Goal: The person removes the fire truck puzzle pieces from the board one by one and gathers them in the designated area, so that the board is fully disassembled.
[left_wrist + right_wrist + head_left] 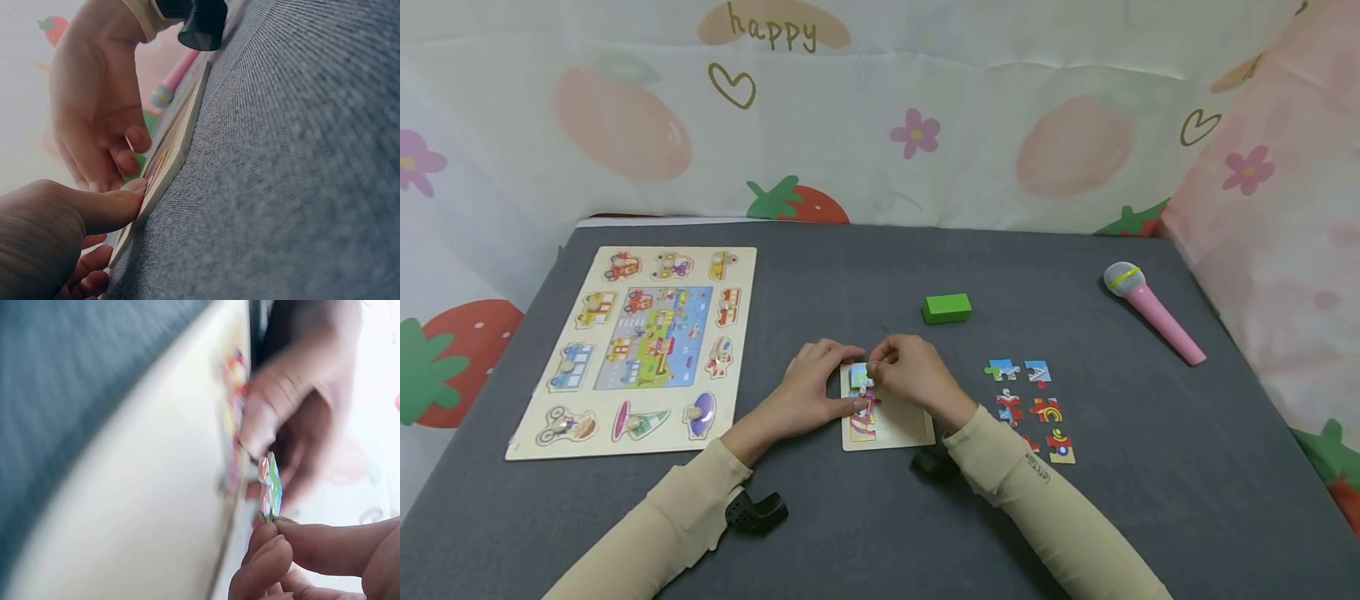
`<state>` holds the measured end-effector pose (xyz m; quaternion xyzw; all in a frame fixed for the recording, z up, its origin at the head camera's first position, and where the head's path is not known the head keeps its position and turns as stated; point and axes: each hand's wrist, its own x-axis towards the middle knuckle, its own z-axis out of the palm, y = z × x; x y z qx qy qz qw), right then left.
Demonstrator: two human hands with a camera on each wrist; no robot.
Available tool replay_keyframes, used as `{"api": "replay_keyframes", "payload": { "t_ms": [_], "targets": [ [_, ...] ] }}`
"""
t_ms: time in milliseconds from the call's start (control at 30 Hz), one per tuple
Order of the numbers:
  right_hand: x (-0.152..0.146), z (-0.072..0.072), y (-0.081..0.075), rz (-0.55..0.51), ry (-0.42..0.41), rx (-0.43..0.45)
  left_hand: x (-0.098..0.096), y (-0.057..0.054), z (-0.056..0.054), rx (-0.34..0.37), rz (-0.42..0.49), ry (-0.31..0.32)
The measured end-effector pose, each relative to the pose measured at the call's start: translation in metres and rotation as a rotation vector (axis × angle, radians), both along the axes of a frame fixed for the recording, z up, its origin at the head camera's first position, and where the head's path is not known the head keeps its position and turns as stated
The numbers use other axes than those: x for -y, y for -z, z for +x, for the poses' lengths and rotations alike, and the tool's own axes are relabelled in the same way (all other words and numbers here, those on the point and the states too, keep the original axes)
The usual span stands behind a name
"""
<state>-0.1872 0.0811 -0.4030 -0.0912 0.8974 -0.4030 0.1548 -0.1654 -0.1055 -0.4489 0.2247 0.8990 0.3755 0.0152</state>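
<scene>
A small wooden puzzle board (pixel 901 427) lies at the middle of the table, with joined colourful pieces (pixel 862 427) along its left side. My left hand (pixel 808 387) grips the board's left side, thumb over the pieces and fingers at the edge. Between thumb and fingertips my right hand (pixel 917 377) pinches a green and blue jigsaw piece (pixel 271 487). That piece is tilted up on edge above the board's upper left corner in the right wrist view. Several loose jigsaw pieces (pixel 1009 407) lie to the right of the board, some partly behind the right sleeve.
A large picture board (pixel 677 402) with vehicle and toy shapes lies on the left. Behind the small board sits a green block (pixel 947 308). A pink toy microphone (pixel 1163 323) rests at the right. The table (pixel 835 275) has a dark grey cloth.
</scene>
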Motion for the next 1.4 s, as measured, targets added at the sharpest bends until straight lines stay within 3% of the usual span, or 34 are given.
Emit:
{"api": "replay_keyframes", "payload": {
  "t_ms": [300,567,900,1200,1400],
  "targets": [
    [-0.06,-0.018,-0.021,0.02,0.048,0.09,0.002,0.005,-0.002,-0.043,-0.021,0.053],
    [-0.101,-0.022,-0.018,0.099,0.04,0.117,0.004,0.008,-0.003,-0.091,-0.034,0.093],
    [-0.107,-0.02,-0.008,0.145,0.057,0.109,0.004,0.007,-0.002,-0.078,-0.047,0.091],
    [-0.106,-0.013,-0.016,0.152,0.059,0.053,0.004,0.008,-0.004,-0.086,-0.051,0.098],
    [-0.081,0.002,-0.019,0.184,-0.02,-0.031,0.005,0.007,-0.003,-0.091,-0.054,0.119]
  ]
}}
